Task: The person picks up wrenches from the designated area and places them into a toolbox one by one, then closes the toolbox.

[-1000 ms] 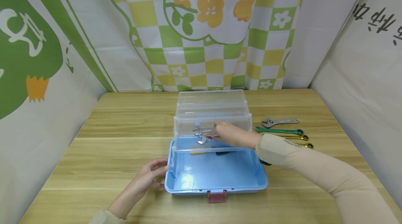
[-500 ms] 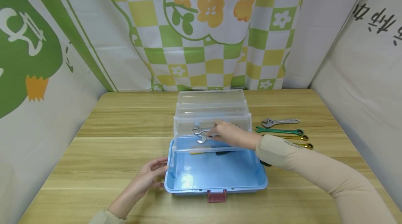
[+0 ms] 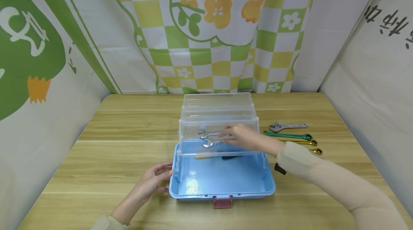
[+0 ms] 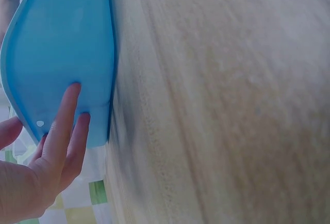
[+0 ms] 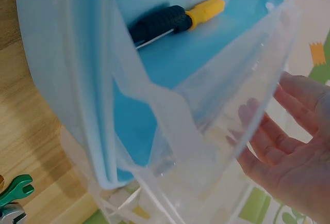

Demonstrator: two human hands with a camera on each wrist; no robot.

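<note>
A blue toolbox (image 3: 222, 195) stands with its clear lid and tray folded back. Two silver wrenches, one open-ended (image 3: 206, 134) and one just in front of it (image 3: 209, 143), lie in the clear upper tray (image 3: 219, 154). My right hand (image 3: 243, 138) is over their right ends, fingers loosely bent and apart. Its fingers reach over the tray's edge with nothing gripped in the right wrist view. My left hand (image 3: 151, 178) rests extended fingers against the box's left wall (image 4: 62, 53). Below the tray lies a screwdriver with a black and yellow handle (image 5: 160, 25).
On the table right of the box lie a silver adjustable wrench (image 3: 288, 126), a green wrench (image 3: 287, 135) and two gold wrenches, partly behind the right forearm. A small black object (image 3: 280, 169) sits beside the box's right wall. A red latch (image 3: 222, 202) hangs at the front.
My right hand has let go of the wrench in the tray and drawn back slightly to the right, its fingers loosening. The left hand stays against the box.
</note>
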